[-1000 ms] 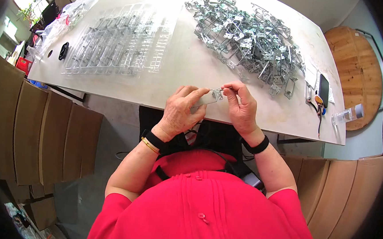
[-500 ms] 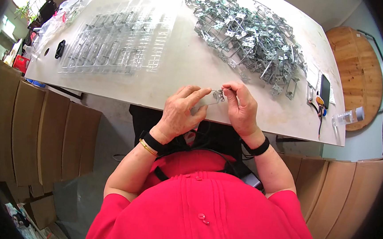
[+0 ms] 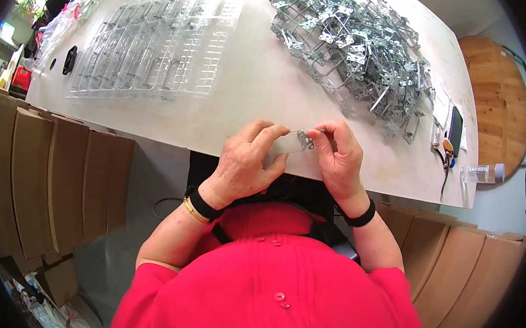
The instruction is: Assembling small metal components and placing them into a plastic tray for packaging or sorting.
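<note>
Above the table's near edge, both hands hold one small metal bracket (image 3: 305,141), a grey plate piece with thin rods. My left hand (image 3: 246,157) grips its left side between thumb and fingers. The thumb and fingertips of my right hand (image 3: 339,160) pinch its right end. Much of the bracket is hidden behind the fingers. Beyond my right hand lies a big heap of similar metal brackets (image 3: 358,61). A clear plastic tray (image 3: 211,69) with many compartments lies at the far left, with metal parts in several of them.
On the white table (image 3: 230,110), a phone (image 3: 455,132), a small tool with orange and blue (image 3: 448,146) and a clear bottle (image 3: 483,173) lie at the right. A black object (image 3: 70,60) sits left of the tray. Cardboard boxes (image 3: 69,181) stand on both sides below.
The view has shifted slightly. Both hands keep hold of the bracket, and its plate now shows more plainly between my fingertips, turned a little.
</note>
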### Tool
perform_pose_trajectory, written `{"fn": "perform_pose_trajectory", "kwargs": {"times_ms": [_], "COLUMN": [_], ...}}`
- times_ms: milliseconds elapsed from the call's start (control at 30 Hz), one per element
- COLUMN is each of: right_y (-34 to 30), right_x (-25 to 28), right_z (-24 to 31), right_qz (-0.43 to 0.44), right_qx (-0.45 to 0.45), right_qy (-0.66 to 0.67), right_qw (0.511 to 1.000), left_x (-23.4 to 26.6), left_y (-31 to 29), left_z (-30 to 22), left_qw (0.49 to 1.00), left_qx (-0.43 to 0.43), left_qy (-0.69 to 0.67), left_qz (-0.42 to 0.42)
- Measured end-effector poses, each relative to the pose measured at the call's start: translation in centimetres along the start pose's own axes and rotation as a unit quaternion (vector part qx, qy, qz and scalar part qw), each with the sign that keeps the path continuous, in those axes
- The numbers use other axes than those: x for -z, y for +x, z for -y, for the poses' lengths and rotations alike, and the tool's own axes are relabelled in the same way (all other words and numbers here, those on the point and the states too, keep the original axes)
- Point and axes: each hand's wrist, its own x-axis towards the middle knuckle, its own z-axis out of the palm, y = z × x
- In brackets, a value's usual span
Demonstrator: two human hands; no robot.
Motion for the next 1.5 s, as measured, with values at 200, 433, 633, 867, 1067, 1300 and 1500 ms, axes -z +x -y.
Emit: {"fn": "perform_pose_trajectory", "kwargs": {"times_ms": [200, 433, 633, 867, 1067, 1300, 1500], "right_y": [0.3, 0.2, 0.3, 0.2, 0.7, 0.3, 0.3], "right_x": [0.0, 0.0, 0.0, 0.1, 0.0, 0.1, -0.1], "right_z": [0.4, -0.1, 0.0, -0.4, 0.1, -0.4, -0.7], "right_qz": [-0.001, 0.021, 0.004, -0.013, -0.01, -0.005, -0.011], "right_qx": [0.04, 0.01, 0.018, 0.005, 0.02, -0.011, -0.023], "right_qy": [-0.028, 0.003, -0.008, 0.016, -0.006, 0.026, 0.075], "right_qw": [0.999, 1.0, 1.0, 1.0, 1.0, 1.0, 0.997], "left_x": [0.5, 0.8, 0.9, 0.4, 0.4, 0.4, 0.3], "left_y": [0.1, 0.7, 1.0, 1.1, 1.1, 1.0, 1.0], "left_z": [0.3, 0.5, 0.8, 1.2, 1.3, 1.3, 1.5], "left_qw": [1.0, 0.999, 0.998, 0.998, 0.998, 0.998, 0.998], "left_qx": [0.004, -0.018, -0.024, -0.031, -0.032, -0.029, -0.039], "left_qy": [-0.014, -0.018, -0.024, -0.053, -0.042, -0.046, -0.041], "left_qz": [0.013, 0.034, 0.044, 0.03, 0.022, 0.018, 0.014]}}
